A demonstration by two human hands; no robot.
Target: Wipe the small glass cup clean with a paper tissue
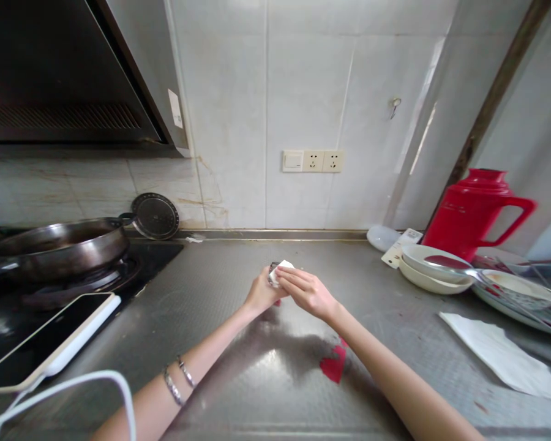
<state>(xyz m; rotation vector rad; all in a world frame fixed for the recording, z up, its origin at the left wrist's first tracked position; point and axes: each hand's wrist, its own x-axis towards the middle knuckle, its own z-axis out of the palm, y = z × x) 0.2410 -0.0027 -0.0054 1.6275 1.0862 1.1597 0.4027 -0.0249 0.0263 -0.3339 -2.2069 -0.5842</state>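
Both my hands meet above the middle of the metal counter (202, 294). My left hand (259, 295) is closed around a small dark-and-clear, shiny object (272, 273), mostly covered by fingers, so its kind cannot be made out. My right hand (310, 295) has its fingers together, pressing a folded white tissue (284, 265) against that object. Below the hands, torn red paper (334, 365) lies on the counter.
Left are a stove with a steel pan (68, 251), a phone (50, 337) on a white power bank and a looping white cable (105, 375). Right stand a red thermos (468, 214), stacked bowls (434, 283) and a white napkin (505, 358). A tiled wall (229, 122) bounds the back.
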